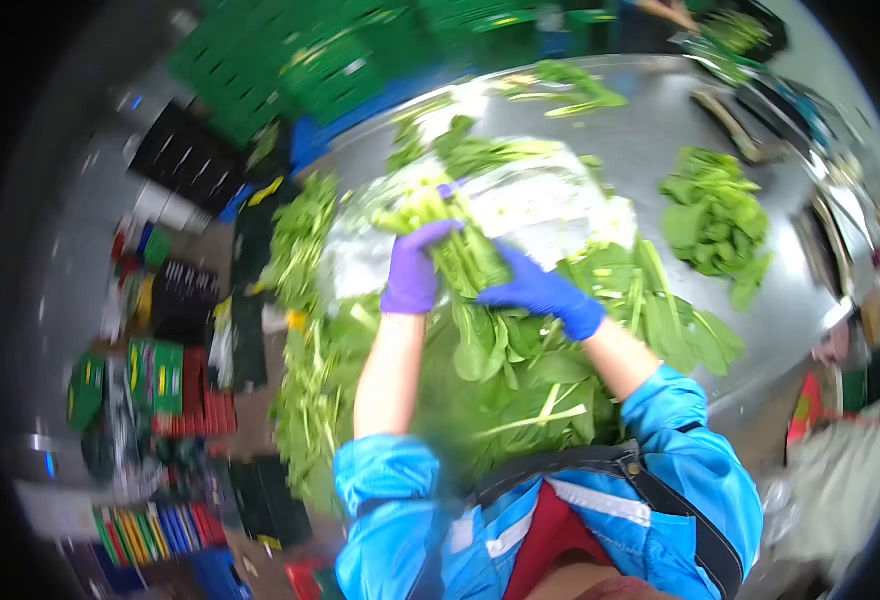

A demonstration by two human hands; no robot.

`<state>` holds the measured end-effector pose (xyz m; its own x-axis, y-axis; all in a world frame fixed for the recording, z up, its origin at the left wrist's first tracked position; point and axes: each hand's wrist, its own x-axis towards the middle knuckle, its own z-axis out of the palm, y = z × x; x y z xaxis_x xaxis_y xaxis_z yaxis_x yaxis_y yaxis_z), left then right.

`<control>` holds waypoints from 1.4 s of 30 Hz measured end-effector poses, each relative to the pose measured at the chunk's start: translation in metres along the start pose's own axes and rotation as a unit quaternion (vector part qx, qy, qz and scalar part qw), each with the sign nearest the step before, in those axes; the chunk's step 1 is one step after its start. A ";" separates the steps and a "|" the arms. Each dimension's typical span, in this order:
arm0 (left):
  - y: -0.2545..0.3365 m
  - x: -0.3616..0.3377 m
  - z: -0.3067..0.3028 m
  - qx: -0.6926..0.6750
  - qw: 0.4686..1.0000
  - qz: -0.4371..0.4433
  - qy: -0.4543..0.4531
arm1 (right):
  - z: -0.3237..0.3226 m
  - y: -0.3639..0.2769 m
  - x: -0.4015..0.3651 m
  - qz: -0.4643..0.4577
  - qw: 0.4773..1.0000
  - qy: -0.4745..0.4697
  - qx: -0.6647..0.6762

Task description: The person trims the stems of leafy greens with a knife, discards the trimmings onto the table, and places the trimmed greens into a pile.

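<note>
A bunch of leafy greens is between my two gloved hands, its pale stems up and to the left, its leaves hanging down. My left hand, in a purple glove, is wrapped round the stem side. My right hand, in a blue glove, holds the leafy side from the right. Beneath and behind the bunch lies a clear plastic sheet on the metal table. Loose greens are heaped in front of my body, and more lie along the left.
Another bunch of greens lies on the table at the right. Green crates are stacked beyond the far edge. A person's arm shows at the top right, near further greens. Black crates stand at the left.
</note>
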<state>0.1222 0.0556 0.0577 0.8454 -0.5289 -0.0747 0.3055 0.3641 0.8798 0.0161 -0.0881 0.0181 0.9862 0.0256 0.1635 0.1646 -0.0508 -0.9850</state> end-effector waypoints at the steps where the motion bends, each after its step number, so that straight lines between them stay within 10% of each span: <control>1: -0.015 0.009 0.017 -0.075 0.997 -0.011 0.011 | 0.002 -0.002 -0.005 -0.006 0.999 0.034 0.013; 4: -0.068 0.047 0.046 -0.147 0.984 -0.055 0.080 | -0.029 0.015 -0.022 0.035 0.990 0.099 0.090; 11: -0.144 0.075 0.102 0.073 0.995 0.004 -0.071 | -0.186 0.022 -0.066 0.226 0.863 0.315 0.325; 16: -0.175 0.073 0.048 0.193 0.976 -0.054 -0.089 | -0.421 0.183 -0.085 0.033 0.852 0.523 -0.011; 19: -0.179 0.082 -0.002 0.262 0.964 -0.037 -0.023 | -0.544 0.256 -0.099 0.088 0.784 0.518 -0.332; 22: -0.188 0.123 -0.095 0.546 0.825 0.135 0.061 | -0.424 0.127 -0.043 0.380 0.572 0.535 -0.493; 23: -0.178 0.135 -0.116 0.618 0.764 0.147 0.112 | -0.413 0.138 -0.040 0.377 0.578 0.529 -0.493; 25: -0.149 0.160 -0.150 0.733 0.632 0.176 0.181 | -0.395 0.157 -0.038 0.101 0.739 0.446 -0.495; 27: -0.134 0.179 -0.183 0.775 0.568 0.194 0.200 | -0.336 0.140 -0.025 0.100 0.817 0.354 -0.444; 29: -0.135 0.201 -0.220 0.894 0.364 0.166 0.202 | -0.303 0.161 -0.018 0.049 0.850 0.298 -0.431; 32: -0.127 0.215 -0.246 0.929 0.344 0.037 0.128 | -0.253 0.159 0.008 0.075 0.878 0.252 -0.400; 34: -0.100 0.211 -0.234 0.900 0.426 0.002 0.091 | -0.233 0.157 0.034 0.059 0.897 0.240 -0.365; 36: -0.100 0.198 -0.237 0.732 0.662 0.079 0.142 | -0.222 0.160 0.064 0.050 0.900 0.229 -0.367; 39: -0.102 0.155 -0.236 0.680 0.701 0.217 0.008 | -0.211 0.175 0.122 0.051 0.887 0.201 -0.412; 42: -0.096 0.093 -0.213 0.759 0.611 0.196 -0.112 | -0.196 0.193 0.183 0.002 0.868 0.213 -0.449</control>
<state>0.2647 0.1350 -0.1342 0.5898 -0.7829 0.1980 -0.8032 -0.5435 0.2439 0.2322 -0.2888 -0.1317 0.8717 -0.3385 0.3542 -0.0806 -0.8122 -0.5778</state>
